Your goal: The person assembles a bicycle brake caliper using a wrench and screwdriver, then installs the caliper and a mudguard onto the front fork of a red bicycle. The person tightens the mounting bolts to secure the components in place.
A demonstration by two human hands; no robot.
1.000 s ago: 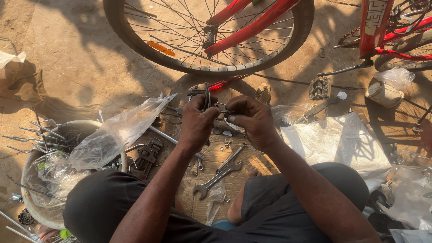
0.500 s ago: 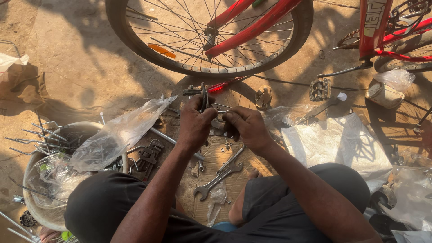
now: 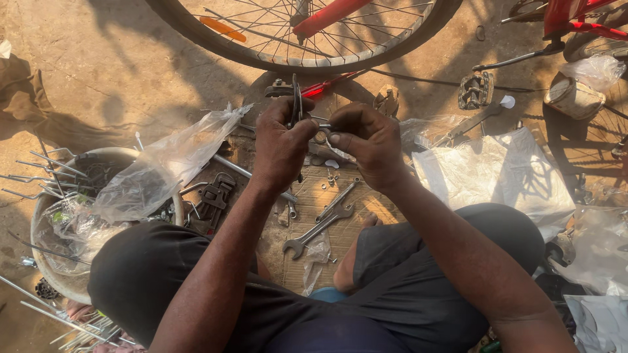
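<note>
The left hand (image 3: 281, 147) is closed around a dark metal part (image 3: 296, 101) standing upright, while the right hand (image 3: 366, 144) pinches a small round piece (image 3: 320, 136) against it; spanners (image 3: 320, 225) lie nearer, a bicycle wheel (image 3: 307, 39) farther off

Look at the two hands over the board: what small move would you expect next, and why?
Probably a small turn of the right hand's fingertips. They pinch a small round metal piece against the part that the left hand grips, and the spanners lie untouched on the board below.
</note>
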